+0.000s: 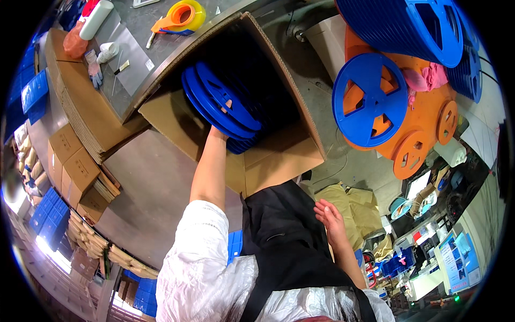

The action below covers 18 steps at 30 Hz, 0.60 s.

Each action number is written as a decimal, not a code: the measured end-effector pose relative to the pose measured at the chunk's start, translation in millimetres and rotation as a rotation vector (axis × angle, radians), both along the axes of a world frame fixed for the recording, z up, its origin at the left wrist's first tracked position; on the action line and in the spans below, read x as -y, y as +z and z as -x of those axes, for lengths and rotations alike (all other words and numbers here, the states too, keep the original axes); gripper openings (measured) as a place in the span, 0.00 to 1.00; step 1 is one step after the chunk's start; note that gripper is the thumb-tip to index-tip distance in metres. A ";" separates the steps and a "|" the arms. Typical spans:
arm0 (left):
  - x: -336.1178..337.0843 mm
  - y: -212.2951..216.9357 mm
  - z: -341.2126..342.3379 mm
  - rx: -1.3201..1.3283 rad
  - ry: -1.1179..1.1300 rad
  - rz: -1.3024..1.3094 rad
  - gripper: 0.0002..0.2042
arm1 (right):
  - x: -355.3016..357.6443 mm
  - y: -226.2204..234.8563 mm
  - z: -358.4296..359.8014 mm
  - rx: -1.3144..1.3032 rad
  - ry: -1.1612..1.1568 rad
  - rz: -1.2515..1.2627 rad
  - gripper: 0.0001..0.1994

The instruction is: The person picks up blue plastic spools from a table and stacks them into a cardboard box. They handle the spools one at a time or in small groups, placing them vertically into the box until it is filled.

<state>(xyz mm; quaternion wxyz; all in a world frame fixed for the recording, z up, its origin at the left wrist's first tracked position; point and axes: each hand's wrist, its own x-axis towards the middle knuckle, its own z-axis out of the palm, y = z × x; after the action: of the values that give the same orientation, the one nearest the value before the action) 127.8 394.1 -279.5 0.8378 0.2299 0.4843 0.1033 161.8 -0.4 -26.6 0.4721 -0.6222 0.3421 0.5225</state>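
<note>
A cardboard box (284, 155) stands open in front of me, with blue plastic reels inside it. My left hand (219, 132) reaches into the box and grips a blue reel (212, 87) from below, a fingertip showing through one of the reel's cut-outs. That reel sits tilted, and more blue reel discs (240, 146) lie under and behind it. The deep part of the box is too dark to make out. My right hand (331, 217) is held beside my black apron (284, 225), its fingers stretched out and nothing in it.
To the right, an orange surface (370, 153) bears a single blue reel (370, 99), stacked blue reels (413, 27), orange discs (410, 154) and pink gloves (429, 78). A metal table (134, 32) with a yellow-orange tape dispenser (182, 16) is at the far left. Flattened cartons (80, 102) stand left.
</note>
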 end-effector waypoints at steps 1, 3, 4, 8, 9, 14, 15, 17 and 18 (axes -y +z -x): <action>1.4 0.4 1.3 0.008 0.012 -0.015 0.29 | -0.9 0.4 0.9 -0.002 -0.002 0.001 0.22; 1.4 1.7 1.6 0.033 -0.009 -0.048 0.29 | -1.5 -0.1 2.9 -0.004 -0.003 0.000 0.22; 1.2 2.9 1.2 0.045 -0.020 -0.065 0.30 | -1.4 -0.6 4.0 -0.004 -0.003 -0.002 0.22; 4.4 1.1 -3.1 -0.018 0.030 0.049 0.31 | -0.9 -1.9 5.7 -0.003 -0.010 -0.003 0.22; 0.1 -10.8 2.7 0.029 0.033 0.124 0.32 | -0.7 -1.5 5.5 -0.001 -0.011 -0.004 0.22; -3.0 -24.6 18.2 -0.126 0.005 0.213 0.30 | -1.0 0.0 5.4 0.007 -0.015 0.010 0.22; -2.4 -26.7 19.2 -0.099 0.017 0.186 0.29 | 0.6 -0.8 6.6 0.008 -0.014 0.005 0.22; -3.6 -30.0 22.0 -0.124 -0.007 0.178 0.29 | 4.9 -2.3 9.1 0.010 -0.010 -0.005 0.22; -4.0 -29.3 20.6 -0.136 -0.021 0.176 0.29 | 5.2 -2.3 9.4 0.006 -0.016 -0.006 0.21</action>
<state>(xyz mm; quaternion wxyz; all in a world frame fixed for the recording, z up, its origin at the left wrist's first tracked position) 107.3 398.1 -308.8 0.8210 0.1671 0.5447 0.0360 152.4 -5.6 -28.8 0.4791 -0.6195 0.3440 0.5181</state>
